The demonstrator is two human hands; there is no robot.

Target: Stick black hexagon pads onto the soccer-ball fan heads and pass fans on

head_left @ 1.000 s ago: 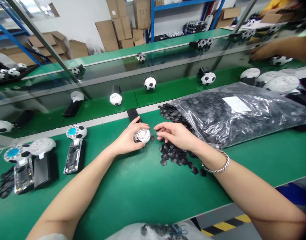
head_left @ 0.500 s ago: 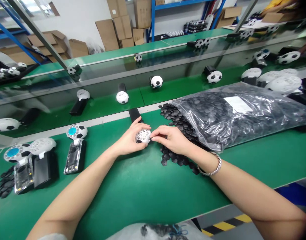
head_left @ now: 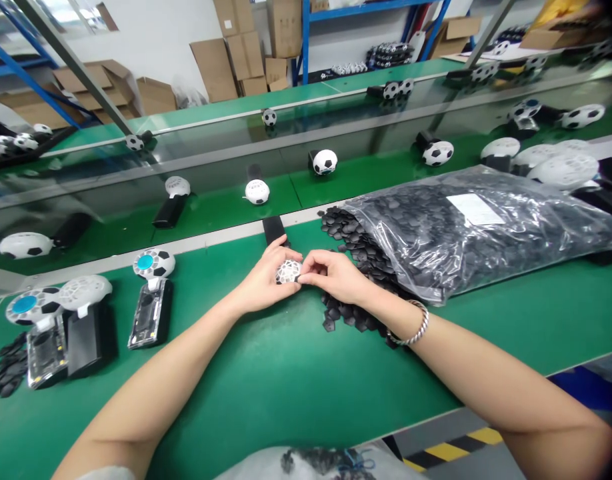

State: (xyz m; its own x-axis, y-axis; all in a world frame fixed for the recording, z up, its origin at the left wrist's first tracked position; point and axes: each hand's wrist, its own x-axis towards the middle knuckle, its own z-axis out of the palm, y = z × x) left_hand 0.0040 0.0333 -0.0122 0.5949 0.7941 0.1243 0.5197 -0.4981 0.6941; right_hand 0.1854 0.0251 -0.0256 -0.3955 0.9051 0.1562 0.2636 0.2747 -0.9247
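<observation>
My left hand (head_left: 267, 279) is wrapped around a white ball-shaped head (head_left: 288, 272) with a soccer-ball pattern of open cells, resting low over the green bench. A black rectangular handle (head_left: 273, 231) extends from behind that hand toward the belt. At the right edge of the head, my right hand (head_left: 331, 275) has thumb and forefinger pinched together on a small black pentagon piece, mostly hidden by the fingertips. Many loose black pentagon pieces (head_left: 356, 239) lie just right of my right hand, spilling from a clear plastic bag (head_left: 486, 230).
Left on the bench stand several ball-headed devices, one with a blue disc (head_left: 146, 262), beside more black pieces (head_left: 9, 367). Beyond the bench, a green conveyor belt (head_left: 281, 193) carries spaced soccer-ball devices (head_left: 325, 162). Cardboard boxes (head_left: 213, 70) and blue shelving (head_left: 356, 12) stand behind.
My right hand has shifted slightly left, its fingertips now against the ball head's edge. Devices on the near belt have moved right; those on the far strip have moved slightly left.
</observation>
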